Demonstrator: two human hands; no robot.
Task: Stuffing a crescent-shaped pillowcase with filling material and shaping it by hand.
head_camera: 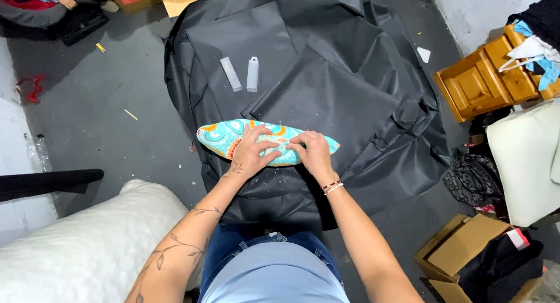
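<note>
Head view, looking down at a person kneeling on the floor (87, 110). Both hands rest on a leaf-shaped fabric piece (221, 137) printed in turquoise, orange and white, which lies flat on a large sheet of black fabric (350, 87) spread over the floor just in front of the knees. The left hand (252, 154) lies palm down on the middle of the piece, its fingers (265, 144) spread and pressing, apparently to keep the piece flat and in place. The right hand (314, 152) sits just beside it, touching it, with fingers (296, 144) curled and pinched together on the fabric near its centre line; whether they hold a small item such as a pin cannot be told. A bracelet (332, 186) circles the right wrist. Beyond the piece, on the black sheet, two translucent plastic tubes (242, 74) lie side by side, within reach but apart from the hands. A white padded cushion (87, 244) sits at the lower left. At the right stand a small wooden cabinet (484, 81) tipped on its side and an open cardboard box (466, 250). Another person's hand (67, 0) shows at the top left, well apart.
</note>
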